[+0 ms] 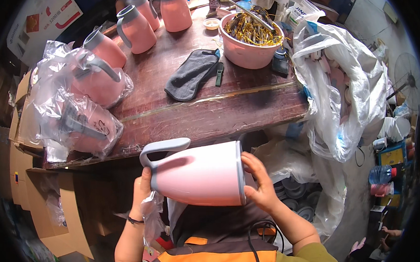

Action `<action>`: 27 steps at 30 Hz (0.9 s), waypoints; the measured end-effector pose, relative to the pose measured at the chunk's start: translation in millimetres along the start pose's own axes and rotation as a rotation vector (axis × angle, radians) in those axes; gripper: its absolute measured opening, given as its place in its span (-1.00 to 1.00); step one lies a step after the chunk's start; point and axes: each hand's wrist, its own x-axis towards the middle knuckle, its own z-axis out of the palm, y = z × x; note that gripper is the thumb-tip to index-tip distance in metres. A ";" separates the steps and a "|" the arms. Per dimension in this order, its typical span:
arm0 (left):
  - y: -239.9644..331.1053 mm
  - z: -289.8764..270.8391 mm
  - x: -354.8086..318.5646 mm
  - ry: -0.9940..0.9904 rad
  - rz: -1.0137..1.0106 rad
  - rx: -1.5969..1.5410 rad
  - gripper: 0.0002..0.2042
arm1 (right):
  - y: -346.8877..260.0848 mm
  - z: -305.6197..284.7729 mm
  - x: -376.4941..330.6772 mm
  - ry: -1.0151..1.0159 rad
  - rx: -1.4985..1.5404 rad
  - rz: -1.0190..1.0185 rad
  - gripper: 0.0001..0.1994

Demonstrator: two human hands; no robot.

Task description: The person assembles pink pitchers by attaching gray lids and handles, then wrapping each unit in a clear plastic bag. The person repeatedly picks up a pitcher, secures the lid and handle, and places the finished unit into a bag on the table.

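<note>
Pink jug with grey handle (pixel 198 175) is on its side in mid-air, in front of the near edge of the brown wooden table (pixel 249 97), grey-rimmed base to the person's right, handle end left. Left hand (pixel 144 182) grips the grey collar end, thumb up by the handle root, other fingers hidden; right hand (pixel 259 184) is curled round the base rim, thumb and fingers spread, gripping it. To do this hold well: keep both ends supported, since the smooth-looking body would likely slip if one hand let go; turn it by collar and rim to spare the pink wall scuffs. Keep the handle off the table edge, and mind the clear plastic film (pixel 153 217) by the left wrist, which could snag. Bagged pink jugs (pixel 90 126) sit near the table's left corner; stay clear.
</note>
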 end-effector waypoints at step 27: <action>-19.9 40.4 -1.0 -0.210 0.161 -0.252 -0.83 | 100.3 36.7 -23.5 0.197 1.103 0.819 -0.56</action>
